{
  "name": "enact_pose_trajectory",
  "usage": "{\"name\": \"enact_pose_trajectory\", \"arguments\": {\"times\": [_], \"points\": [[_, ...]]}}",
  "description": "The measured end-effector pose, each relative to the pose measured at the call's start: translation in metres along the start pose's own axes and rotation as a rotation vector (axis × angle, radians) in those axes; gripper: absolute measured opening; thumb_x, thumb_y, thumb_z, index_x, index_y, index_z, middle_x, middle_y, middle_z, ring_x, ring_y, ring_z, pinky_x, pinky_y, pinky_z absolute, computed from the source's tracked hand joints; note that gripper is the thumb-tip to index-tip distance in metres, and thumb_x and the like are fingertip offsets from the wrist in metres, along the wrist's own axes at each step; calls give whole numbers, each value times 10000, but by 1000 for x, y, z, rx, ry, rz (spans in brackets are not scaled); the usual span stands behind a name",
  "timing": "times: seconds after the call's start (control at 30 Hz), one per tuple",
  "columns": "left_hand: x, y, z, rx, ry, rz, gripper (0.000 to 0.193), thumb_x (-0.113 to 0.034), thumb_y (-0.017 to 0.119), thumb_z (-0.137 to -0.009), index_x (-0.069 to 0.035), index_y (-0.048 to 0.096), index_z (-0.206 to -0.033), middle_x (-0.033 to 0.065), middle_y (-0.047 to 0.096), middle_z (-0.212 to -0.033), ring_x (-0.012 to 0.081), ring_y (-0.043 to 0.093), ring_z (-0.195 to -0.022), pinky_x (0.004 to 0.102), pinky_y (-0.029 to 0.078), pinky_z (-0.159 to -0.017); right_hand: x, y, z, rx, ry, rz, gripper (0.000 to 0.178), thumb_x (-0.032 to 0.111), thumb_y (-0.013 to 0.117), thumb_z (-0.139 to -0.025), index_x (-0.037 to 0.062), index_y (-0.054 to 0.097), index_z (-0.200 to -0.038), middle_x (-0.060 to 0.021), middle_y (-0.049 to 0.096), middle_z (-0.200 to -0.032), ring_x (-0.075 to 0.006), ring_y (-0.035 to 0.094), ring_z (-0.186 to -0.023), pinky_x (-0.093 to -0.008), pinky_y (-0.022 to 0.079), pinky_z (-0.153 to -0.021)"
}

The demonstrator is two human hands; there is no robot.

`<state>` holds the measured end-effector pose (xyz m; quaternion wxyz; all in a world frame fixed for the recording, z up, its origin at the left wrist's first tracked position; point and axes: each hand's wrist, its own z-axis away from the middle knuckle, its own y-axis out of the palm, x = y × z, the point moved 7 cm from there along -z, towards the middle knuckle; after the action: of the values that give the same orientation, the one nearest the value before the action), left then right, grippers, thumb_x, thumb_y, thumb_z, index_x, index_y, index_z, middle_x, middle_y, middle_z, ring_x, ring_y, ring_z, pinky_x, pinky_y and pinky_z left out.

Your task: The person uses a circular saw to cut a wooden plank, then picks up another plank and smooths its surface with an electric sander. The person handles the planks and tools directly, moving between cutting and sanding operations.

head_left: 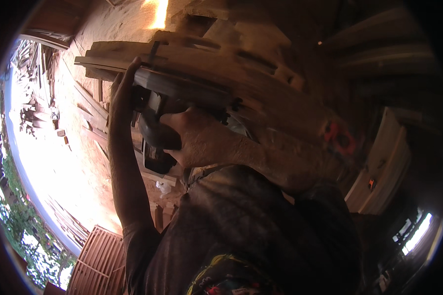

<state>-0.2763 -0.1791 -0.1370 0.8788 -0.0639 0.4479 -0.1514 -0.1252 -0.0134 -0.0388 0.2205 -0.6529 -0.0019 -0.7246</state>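
Observation:
A dark handheld power tool (182,91) with a long boxy body and a curved grip is in front of my chest. Its exact kind is hard to tell in the shade. My right hand (192,132) is closed round the curved grip. My left hand (128,81) is at the tool's left end, its fingers against the body, partly in shadow. Just beyond the tool lie long wooden boards (101,56), their left ends sticking out past my left fingers. The tool's underside is hidden from me.
A blurred red object (338,137) lies to the right, near a pale board (384,162) bearing a small orange item (371,184). At lower left stands a slatted wooden frame (98,260). Scrap wood (37,64) is heaped at far left, by the bright outdoors.

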Motion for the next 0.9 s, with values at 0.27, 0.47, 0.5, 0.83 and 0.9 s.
{"name": "enact_pose_trajectory", "arguments": {"times": [0.27,0.47,0.5,0.83,0.9], "points": [[-15,-14,0,-29,33,-44,595,-591,817,-866,-56,673,-1084,33,616,-759,124,617,-602,261,478,-546,-1,12,-24,12,-32,-42,338,141,820,-823,-11,693,-1097,-240,748,-958,-398,753,-954,-451,599,-849],[-8,-34,-16,-51,73,-50,653,-614,829,-848,-21,643,-1050,39,613,-764,125,627,-613,266,494,-527,6,18,-40,5,-60,-41,353,134,815,-828,-25,674,-1110,-243,747,-951,-411,755,-946,-448,609,-811],[-12,-35,-15,-52,78,-48,668,-611,837,-841,-7,636,-1040,45,619,-767,130,632,-611,269,504,-530,5,20,-43,11,-59,-31,354,135,815,-829,-26,671,-1110,-241,747,-949,-409,756,-945,-447,611,-809],[-18,-60,-40,-28,46,-15,734,-586,854,-831,16,638,-1192,91,655,-858,145,658,-634,283,516,-539,9,33,-77,64,-35,-96,316,101,798,-849,-13,648,-1103,-220,751,-933,-368,775,-936,-433,628,-806],[-19,-64,-42,-34,52,-10,732,-586,851,-835,15,637,-1195,94,658,-872,147,664,-644,288,520,-536,7,36,-82,87,-24,-95,309,98,792,-859,-8,645,-1109,-214,752,-923,-363,777,-929,-431,630,-805]]}}
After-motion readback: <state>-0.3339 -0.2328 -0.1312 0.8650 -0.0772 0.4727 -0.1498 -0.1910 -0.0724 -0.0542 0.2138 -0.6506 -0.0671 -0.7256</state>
